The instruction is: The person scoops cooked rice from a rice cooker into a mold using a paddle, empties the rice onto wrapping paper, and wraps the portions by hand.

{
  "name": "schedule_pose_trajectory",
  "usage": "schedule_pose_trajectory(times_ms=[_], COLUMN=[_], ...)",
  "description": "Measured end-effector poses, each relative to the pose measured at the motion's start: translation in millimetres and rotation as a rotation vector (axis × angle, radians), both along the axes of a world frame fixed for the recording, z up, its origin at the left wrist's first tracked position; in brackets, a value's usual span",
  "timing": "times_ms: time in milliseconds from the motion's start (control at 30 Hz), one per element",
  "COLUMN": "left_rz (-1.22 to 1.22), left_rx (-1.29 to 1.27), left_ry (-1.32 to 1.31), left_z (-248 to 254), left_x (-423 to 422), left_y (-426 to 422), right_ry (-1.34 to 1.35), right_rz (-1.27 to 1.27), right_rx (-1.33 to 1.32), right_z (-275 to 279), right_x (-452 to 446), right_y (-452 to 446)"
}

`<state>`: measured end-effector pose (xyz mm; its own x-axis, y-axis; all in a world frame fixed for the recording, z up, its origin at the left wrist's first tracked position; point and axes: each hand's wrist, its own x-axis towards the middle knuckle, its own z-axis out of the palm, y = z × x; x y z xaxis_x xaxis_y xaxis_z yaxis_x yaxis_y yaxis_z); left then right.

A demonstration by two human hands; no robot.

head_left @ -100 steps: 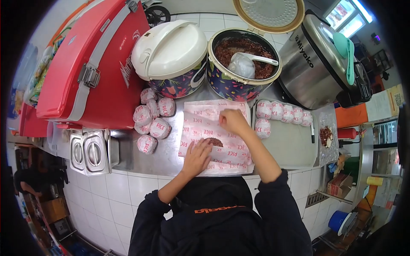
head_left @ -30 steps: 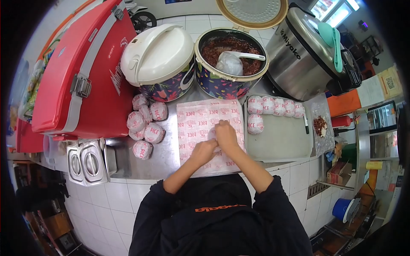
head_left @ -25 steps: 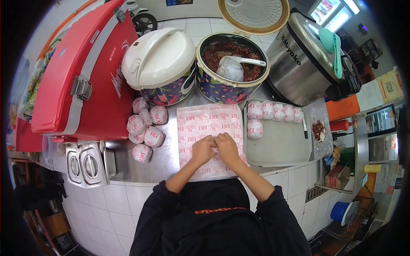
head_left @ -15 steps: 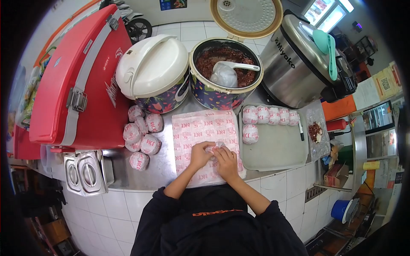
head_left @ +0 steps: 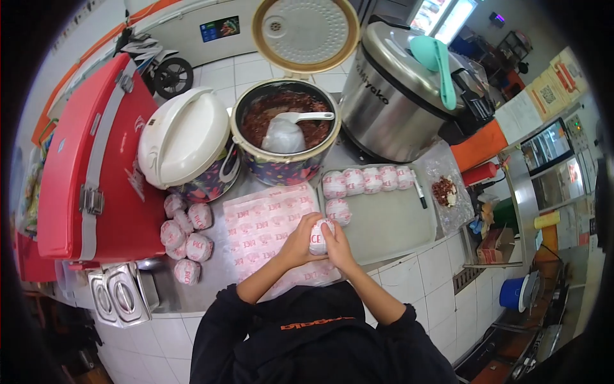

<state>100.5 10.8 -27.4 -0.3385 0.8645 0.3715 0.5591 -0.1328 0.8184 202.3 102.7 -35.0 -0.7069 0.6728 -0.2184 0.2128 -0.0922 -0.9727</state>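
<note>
My left hand [head_left: 299, 246] and my right hand [head_left: 339, 246] are both closed round a paper-wrapped rice ball [head_left: 317, 239] with red "RICE" print. They hold it up over the right edge of a stack of printed wrapping paper [head_left: 256, 221]. Just beyond my fingers, a single wrapped ball [head_left: 338, 212] sits on a pale tray [head_left: 384, 224]. Behind it, a row of wrapped balls [head_left: 372, 180] lines the tray's far side. More wrapped balls [head_left: 199, 247] lie in a loose group left of the paper.
An open rice cooker [head_left: 281, 169] holds reddish-brown rice and a white scoop [head_left: 284, 134]. Beside it stand a lidded cooker [head_left: 185, 137], a red cool box [head_left: 83, 160] and a large steel cooker [head_left: 396, 96]. A marker [head_left: 420, 194] rests at the tray's right edge; steel containers [head_left: 121, 294] are front left.
The ball has been lifted off the paper and turned, so its printed side now shows between my hands. Both hands have moved toward the tray. The camera view has shifted right.
</note>
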Motion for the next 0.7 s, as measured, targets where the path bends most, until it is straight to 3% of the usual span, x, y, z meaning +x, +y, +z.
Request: schedule_pose_trajectory(times_ms=[133,267,333,367,467,600,633,667,700], left_rz=[-0.013,-0.028,0.035,0.101,0.058,0.053,0.063,0.077,0.084], left_rx=[0.018,-0.058,-0.128,-0.195,-0.335,-0.4,-0.411,-0.42,-0.418], left_ry=[0.024,-0.036,0.091,0.224,0.361,0.48,0.496,0.513,0.513], left_z=[-18.4,-11.2,-8.0,-6.6,-34.1,-60.6,-50.0,-42.7,-43.4], left_x=[17.5,20.7,22.6,21.6,22.6,27.8,30.5,31.4,30.7], left_y=[45.8,84.8,88.2,89.5,88.3,96.0,97.3,100.5,106.7], right_ry=[0.016,-0.013,-0.249,-0.391,-0.462,-0.512,-0.622,-0.621,-0.579], right_rz=[-0.152,-0.223,-0.335,-0.346,-0.368,-0.346,-0.353,-0.351,-0.207], right_rx=[0.025,-0.095,0.305,0.362,0.369,0.422,1.009,1.011,0.838], right_z=[36.0,2.0,-28.5,-29.1,-89.6,-74.0,-78.1,-80.3,-78.7], right_x=[8.3,14.4,12.3,15.1,14.0,2.4,6.9,11.2,15.4], right_y=[25.3,76.7,109.0,121.6,143.7,132.9,132.9,137.8,146.7])
